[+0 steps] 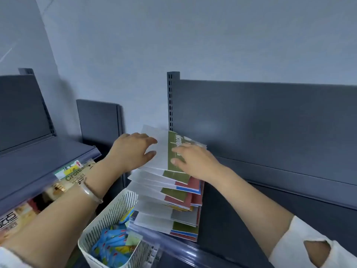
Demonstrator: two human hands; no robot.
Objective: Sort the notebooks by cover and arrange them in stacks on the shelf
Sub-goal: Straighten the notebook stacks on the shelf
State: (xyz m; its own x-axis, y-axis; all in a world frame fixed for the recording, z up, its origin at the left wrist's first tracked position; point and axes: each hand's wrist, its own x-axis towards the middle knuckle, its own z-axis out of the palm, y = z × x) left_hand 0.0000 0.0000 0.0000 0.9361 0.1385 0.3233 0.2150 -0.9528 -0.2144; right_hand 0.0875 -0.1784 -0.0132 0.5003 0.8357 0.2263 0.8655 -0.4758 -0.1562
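Head-worn camera view, looking down over two bare forearms at a dark grey metal shelf (241,219).

A loose, fanned stack of notebooks (179,192) lies on the left end of this shelf, just below the centre of the view. Each cover shows a pale band beside a block of colour: olive green, red, blue or grey. The edges are uneven, so many covers peek out towards 7 o'clock.

The top notebook (163,163) is pale on its left and olive green with white lettering on its right.

The left hand (133,151) comes in from 8 o'clock. Its fingers are nearly straight and rest on the pale left edge of the top notebook, without curling round it. The right hand (195,161) comes in from 4 o'clock and lies flat on the green part of the same cover, fingers spread and pressing down. Neither hand grips anything.

A slotted upright post (170,105) rises at 12 o'clock from the stack, beside the grey back panel (270,122).

At 7 o'clock from the stack stands a white slatted basket (100,223) holding blue packets (110,242).

At 9 o'clock a second grey shelf (38,161) overhangs some magazines (71,171).

A pale bracelet (90,192) circles the left wrist; a white sleeve (301,244) covers the right upper forearm.
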